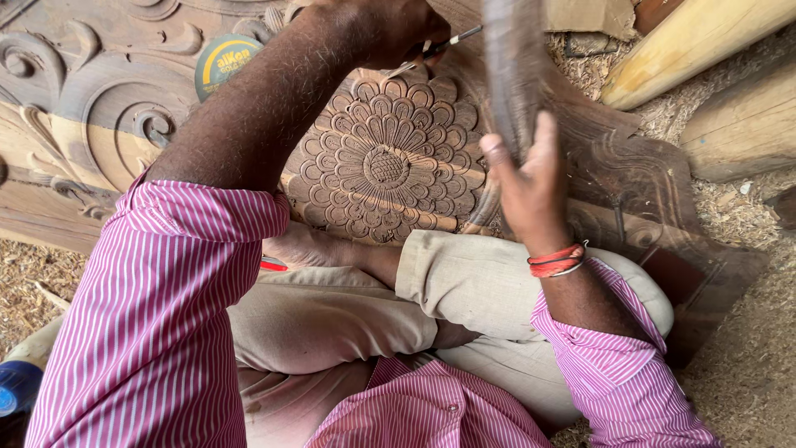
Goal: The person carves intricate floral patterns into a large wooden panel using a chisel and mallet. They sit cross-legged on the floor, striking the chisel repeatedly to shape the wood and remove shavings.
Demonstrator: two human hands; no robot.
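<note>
- Nearest the camera were the pink striped sleeves [157, 332] and the folded legs in beige trousers [464, 290] of a person seated on the floor, just below the carved flower medallion [385, 166].
- That medallion sat in the middle of a large carved wooden panel [75, 108], which lay flat on the sawdust-strewn floor [746, 365] (scrollwork filled the panel to the medallion's left).
- The left hand [390, 29], above the medallion's top edge, had its grip closed around a thin chisel [444, 43], whose slim metal end ran toward the upper right of the medallion; where the tip met the wood was hidden.
- The right hand [526, 178], at the medallion's right rim, had its grip clamped on the handle of a mallet [510, 75], blurred and raised upright.
- A round yellow-and-grey tin [224, 62] rested on the panel to the upper left of the medallion; pale timber beams [705, 41] lay well off to its upper right.
- Judged from this, the step in hand was chiselling detail along the medallion's upper border; the next move called for a controlled mallet blow on the chisel's end, with the chisel held steady at its angle.
</note>
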